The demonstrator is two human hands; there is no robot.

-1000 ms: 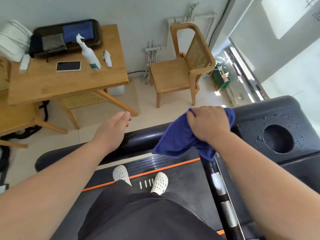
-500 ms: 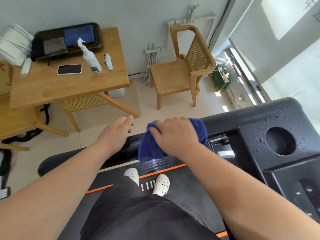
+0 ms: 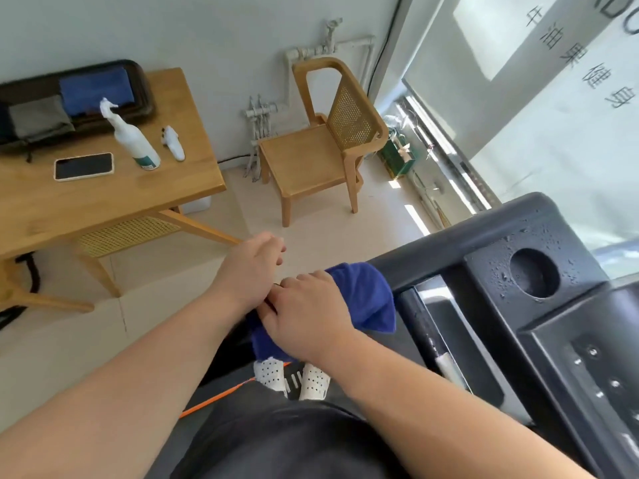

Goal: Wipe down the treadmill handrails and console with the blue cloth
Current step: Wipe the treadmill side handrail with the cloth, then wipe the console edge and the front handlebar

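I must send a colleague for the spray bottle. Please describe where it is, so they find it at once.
Look at the wooden table left of the chair. The spray bottle stands upright on it, between the phone and a small white object. It is the tallest thing there, white with a green band at its base.

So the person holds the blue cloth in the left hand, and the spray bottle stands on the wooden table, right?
Not quite. The head view shows the blue cloth gripped by the right hand, not the left hand. The spray bottle does stand on the wooden table.
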